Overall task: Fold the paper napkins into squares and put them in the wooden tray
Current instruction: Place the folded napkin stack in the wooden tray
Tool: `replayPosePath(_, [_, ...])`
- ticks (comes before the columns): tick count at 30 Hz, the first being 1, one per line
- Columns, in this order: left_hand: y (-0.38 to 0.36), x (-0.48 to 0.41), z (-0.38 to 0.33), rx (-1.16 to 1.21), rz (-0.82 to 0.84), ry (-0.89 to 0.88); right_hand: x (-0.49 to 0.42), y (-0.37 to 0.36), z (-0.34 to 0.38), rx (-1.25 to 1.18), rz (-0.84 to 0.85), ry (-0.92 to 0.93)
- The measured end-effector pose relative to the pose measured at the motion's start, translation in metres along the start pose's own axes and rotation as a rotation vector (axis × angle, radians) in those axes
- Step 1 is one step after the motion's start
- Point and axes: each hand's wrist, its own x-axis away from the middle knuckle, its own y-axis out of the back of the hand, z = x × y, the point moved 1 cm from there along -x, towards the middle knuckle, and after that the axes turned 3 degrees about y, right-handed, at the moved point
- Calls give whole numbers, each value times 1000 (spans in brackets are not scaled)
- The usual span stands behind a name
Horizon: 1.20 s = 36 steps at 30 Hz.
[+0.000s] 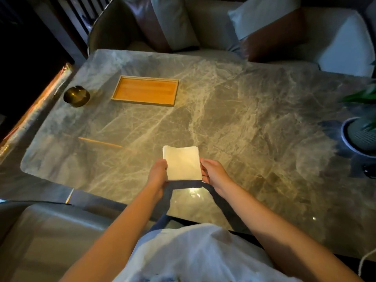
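Observation:
A stack of white square paper napkins [182,162] is held just above the near part of the marble table. My left hand [157,175] grips its left edge and my right hand [212,173] grips its right edge. The stack casts a dark shadow on the table below it. The wooden tray [117,88] lies flat at the far left of the table, with nothing inside it, well away from both hands.
A round brass bowl [77,96] stands left of the tray. A thin wooden stick [100,142] lies on the table's left side. A potted plant [360,133] sits at the right edge. Cushioned chairs [142,23] line the far side of the marble table [244,110].

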Motion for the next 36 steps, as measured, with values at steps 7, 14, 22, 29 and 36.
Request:
replayPosePath(7, [29, -56, -79, -45, 66, -90, -59, -60, 43, -33, -68, 28])
replayPosePath(14, [41, -112, -158, -94, 102, -149, -133, -103, 99, -55, -131, 40])
replayPosePath(22, [12, -171, -222, -187, 57, -197, -196, -123, 142, -15, -145, 46])
replayPosePath(29, [-5, -208, -249, -295, 85, -294, -231, -121, 162, 20, -201, 19])
replayPosePath(36, [-2, -234, -258, -206, 71, -294, -260, -122, 161, 110, -232, 49])
